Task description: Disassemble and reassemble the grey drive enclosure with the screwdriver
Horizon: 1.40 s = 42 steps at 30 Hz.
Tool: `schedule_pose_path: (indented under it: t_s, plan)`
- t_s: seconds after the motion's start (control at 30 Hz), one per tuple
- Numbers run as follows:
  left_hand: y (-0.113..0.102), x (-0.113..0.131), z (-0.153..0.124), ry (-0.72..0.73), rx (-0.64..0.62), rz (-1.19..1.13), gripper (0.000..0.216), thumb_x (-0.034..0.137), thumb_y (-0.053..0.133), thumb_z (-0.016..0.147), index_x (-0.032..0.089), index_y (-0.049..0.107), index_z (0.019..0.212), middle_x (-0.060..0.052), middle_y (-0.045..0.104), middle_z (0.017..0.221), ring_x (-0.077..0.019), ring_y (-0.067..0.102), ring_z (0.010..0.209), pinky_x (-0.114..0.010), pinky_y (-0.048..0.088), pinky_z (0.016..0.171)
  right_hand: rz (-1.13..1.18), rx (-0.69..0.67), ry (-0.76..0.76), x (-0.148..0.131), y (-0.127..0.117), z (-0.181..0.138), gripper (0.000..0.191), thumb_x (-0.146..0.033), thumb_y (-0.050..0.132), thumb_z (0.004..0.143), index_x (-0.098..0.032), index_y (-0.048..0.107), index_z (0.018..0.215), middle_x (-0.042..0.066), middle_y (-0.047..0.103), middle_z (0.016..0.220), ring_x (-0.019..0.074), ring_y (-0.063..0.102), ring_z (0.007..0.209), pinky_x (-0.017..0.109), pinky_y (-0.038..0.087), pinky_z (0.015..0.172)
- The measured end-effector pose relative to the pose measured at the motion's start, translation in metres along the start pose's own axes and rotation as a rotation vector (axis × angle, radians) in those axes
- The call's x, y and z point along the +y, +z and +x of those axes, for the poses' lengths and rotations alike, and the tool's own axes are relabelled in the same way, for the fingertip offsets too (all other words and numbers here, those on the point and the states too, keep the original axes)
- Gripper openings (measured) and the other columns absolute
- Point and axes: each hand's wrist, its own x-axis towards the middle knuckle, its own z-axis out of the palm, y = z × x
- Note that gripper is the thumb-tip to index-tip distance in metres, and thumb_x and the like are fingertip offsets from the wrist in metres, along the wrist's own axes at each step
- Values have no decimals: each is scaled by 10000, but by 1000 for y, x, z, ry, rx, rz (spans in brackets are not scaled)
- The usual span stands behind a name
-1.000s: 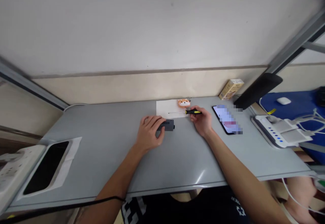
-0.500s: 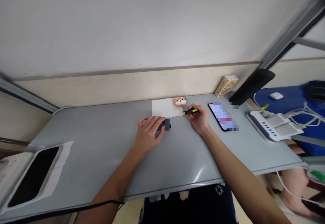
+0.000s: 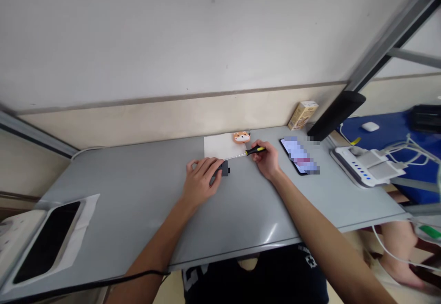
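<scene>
On the grey surface (image 3: 138,189), the left hand (image 3: 200,181) is clasped over a small dark grey box (image 3: 223,168), while the right hand (image 3: 264,159) grips a yellow-and-black screwdriver (image 3: 254,150), its shaft reaching the box's far edge. Beyond lie a white paper sheet (image 3: 215,144) and an orange animal-faced ornament (image 3: 241,137), with a smartphone (image 3: 299,156) to the right.

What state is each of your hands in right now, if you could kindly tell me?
Left hand: closed, holding a dark grey box-shaped device.
Right hand: closed, holding a yellow-and-black screwdriver.
</scene>
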Motion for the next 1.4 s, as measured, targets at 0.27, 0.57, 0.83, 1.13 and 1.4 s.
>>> schedule_pose_path:
  t_s: [0.27, 0.57, 0.83, 1.13, 1.4]
  plan:
    - [1, -1, 0, 28, 10, 23, 286, 166, 555, 972, 255, 642, 1230, -56, 747, 1179, -213, 694, 1065, -432, 340, 985, -1, 9, 10, 1, -1, 2, 151, -329, 665, 731, -184, 659, 689, -3, 624, 714, 76, 433, 501, 241, 282, 426]
    - [1, 3, 0, 64, -64, -20, 380, 139, 543, 975, 280, 619, 1320, -44, 719, 1283, -226, 663, 1146, -438, 356, 1017, -69, -7, -6, 0, 5, 0, 219, -401, 656, 787, -188, 703, 775, -1, 597, 644, 83, 391, 518, 250, 220, 446]
    - [-8, -15, -5, -48, -93, -297, 412, 111, 561, 889, 249, 576, 1277, -90, 628, 1358, -264, 574, 1265, -465, 428, 1085, -4, 58, 3, -2, 7, 0, 216, -402, 681, 766, -188, 696, 792, -17, 546, 606, 74, 348, 491, 243, 206, 444]
    - [7, -35, -10, -478, -169, -789, 317, 383, 683, 908, 239, 611, 1182, -70, 672, 1161, -203, 678, 1006, -368, 570, 913, -123, 208, -352, -22, -2, 1, 376, -540, 599, 829, -210, 595, 648, -17, 494, 609, 90, 375, 494, 257, 242, 448]
    - [17, -29, -8, -464, -231, -645, 220, 395, 575, 977, 226, 664, 1086, -39, 691, 969, -178, 657, 845, -346, 558, 795, -591, 143, -722, -29, 7, -46, 427, -329, 511, 861, -233, 504, 445, 18, 416, 467, 145, 400, 495, 329, 275, 513]
